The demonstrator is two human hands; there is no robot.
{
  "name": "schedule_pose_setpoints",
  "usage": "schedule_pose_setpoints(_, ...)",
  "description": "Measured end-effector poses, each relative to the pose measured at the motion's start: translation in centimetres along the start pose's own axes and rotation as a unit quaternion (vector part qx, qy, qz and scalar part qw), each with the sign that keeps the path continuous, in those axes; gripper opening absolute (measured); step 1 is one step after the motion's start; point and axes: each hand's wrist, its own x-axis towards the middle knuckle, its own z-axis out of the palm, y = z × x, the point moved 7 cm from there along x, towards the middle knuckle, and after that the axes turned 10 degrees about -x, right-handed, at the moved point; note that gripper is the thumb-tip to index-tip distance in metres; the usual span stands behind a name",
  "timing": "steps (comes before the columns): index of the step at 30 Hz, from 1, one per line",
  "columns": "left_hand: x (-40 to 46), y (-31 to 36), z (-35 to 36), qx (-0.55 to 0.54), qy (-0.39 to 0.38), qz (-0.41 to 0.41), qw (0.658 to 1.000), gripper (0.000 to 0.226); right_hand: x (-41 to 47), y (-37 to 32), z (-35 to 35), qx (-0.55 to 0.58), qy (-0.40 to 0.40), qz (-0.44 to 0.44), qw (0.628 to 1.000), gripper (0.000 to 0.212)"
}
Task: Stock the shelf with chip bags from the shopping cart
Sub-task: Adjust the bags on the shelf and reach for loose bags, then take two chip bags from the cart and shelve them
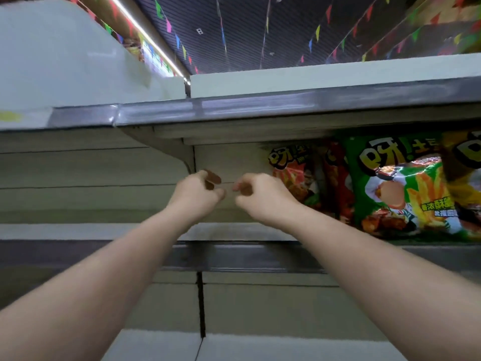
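A ceiling light strip (145, 35) is glowing at upper left, casting dim, even light. Motion blur is smearing everything, and wide-angle distortion is bending the shelf edges (286, 108).

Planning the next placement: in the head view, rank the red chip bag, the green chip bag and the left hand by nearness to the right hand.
1. left hand, just to its left, not touching the right hand.
2. red chip bag, to its right.
3. green chip bag, farther right.

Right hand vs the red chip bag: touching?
Apart. The head view shows bare shelf back panel between the right hand and the red chip bag.
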Motion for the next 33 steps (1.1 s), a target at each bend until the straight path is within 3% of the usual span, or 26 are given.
schedule_pose_setpoints(6,-4.7,-3.9,-7.7,0.054,0.099,-0.051,0.992,0.019,-1.9,-5.8,4.1,0.065,-0.046,-0.073,0.994,0.03)
schedule_pose_setpoints(11,-9.5,-7.5,-14.4,0.1,0.126,-0.103,0.982,0.027,-4.0,-12.3,7.2,0.092,-0.099,-0.129,0.982,0.025)
schedule_pose_setpoints(20,-20.8,-16.0,-29.8,0.11,0.201,-0.199,0.953,0.03,-9.4,-28.9,16.1,0.101,-0.178,-0.237,0.949,0.026)
schedule_pose_setpoints(33,-37.7,-32.1,-48.1,0.059,0.278,-0.4,0.871,0.026,-18.2,-50.7,32.9,0.165,-0.335,-0.288,0.882,0.038)
